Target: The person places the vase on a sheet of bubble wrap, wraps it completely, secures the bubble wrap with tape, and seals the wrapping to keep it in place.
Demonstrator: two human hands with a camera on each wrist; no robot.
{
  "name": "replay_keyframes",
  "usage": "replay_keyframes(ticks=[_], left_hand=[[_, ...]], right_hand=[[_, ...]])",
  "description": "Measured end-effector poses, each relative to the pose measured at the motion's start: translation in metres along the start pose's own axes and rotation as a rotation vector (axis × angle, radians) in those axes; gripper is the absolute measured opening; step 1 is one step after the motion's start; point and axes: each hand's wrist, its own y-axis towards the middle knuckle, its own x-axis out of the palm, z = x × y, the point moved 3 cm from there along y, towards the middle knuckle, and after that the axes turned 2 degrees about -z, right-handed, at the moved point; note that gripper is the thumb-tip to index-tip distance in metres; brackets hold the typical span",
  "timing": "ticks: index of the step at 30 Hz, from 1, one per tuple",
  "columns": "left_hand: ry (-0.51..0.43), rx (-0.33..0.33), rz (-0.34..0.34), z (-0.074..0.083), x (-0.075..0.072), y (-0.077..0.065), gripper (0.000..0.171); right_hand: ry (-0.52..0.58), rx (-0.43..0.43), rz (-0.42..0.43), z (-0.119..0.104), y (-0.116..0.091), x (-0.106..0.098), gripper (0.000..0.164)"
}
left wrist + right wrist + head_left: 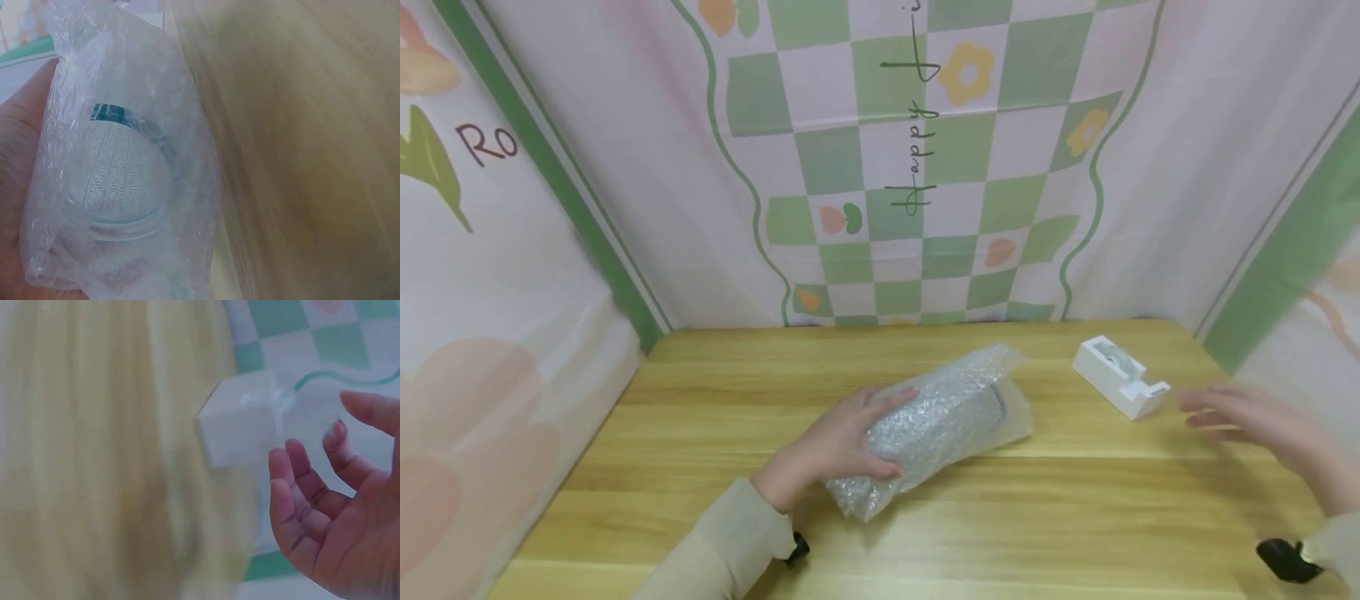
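Note:
A bundle in clear bubble wrap (943,421) lies slantwise on the wooden table. My left hand (850,437) grips its near left end, thumb on the near side and fingers over the top. Through the wrap, the left wrist view shows a clear rounded object (122,172) with a blue-green band and a finely dotted panel; its kind cannot be told. To the right stands a white tape dispenser (1116,379) with a roll in it. My right hand (1262,421) is just right of the dispenser, fingers loosely bent and holding nothing.
The wooden table (700,417) reaches back to a hanging cloth (955,167) with green and white checks. Printed cloth (490,292) also hangs along the left side, and more (1300,275) along the right.

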Motion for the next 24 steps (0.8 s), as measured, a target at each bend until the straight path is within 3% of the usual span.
replay_keyframes(ticks=[2,4,8,10,13,18,21,24], left_hand=[[0.008,0.001,-0.004,-0.001,0.0,-0.001,0.105],[0.016,0.005,-0.01,-0.001,0.0,-0.001,0.103],[0.031,0.024,-0.009,0.0,0.0,-0.001,0.1],[0.039,0.033,-0.009,0.001,0.0,0.0,0.098],[0.052,0.04,-0.01,0.002,0.0,0.001,0.097],[0.056,0.036,-0.009,0.003,0.0,0.002,0.096],[0.057,0.04,-0.006,0.002,-0.001,0.002,0.096],[0.056,0.044,-0.004,0.002,-0.001,0.002,0.096]], right_hand=[[-0.172,-0.031,0.049,-0.024,0.002,0.006,0.034],[-0.274,-0.06,0.08,-0.051,0.006,0.018,0.039],[-0.244,-0.155,0.094,-0.098,0.02,0.05,0.022],[-0.149,-0.229,0.088,-0.118,0.027,0.068,0.016],[0.082,-0.34,0.056,-0.143,0.037,0.096,0.018],[0.541,-0.504,-0.126,-0.173,0.056,0.139,0.028],[0.649,-0.533,-0.212,-0.18,0.067,0.161,0.024],[0.671,-0.486,-0.237,-0.176,0.074,0.177,0.021]])
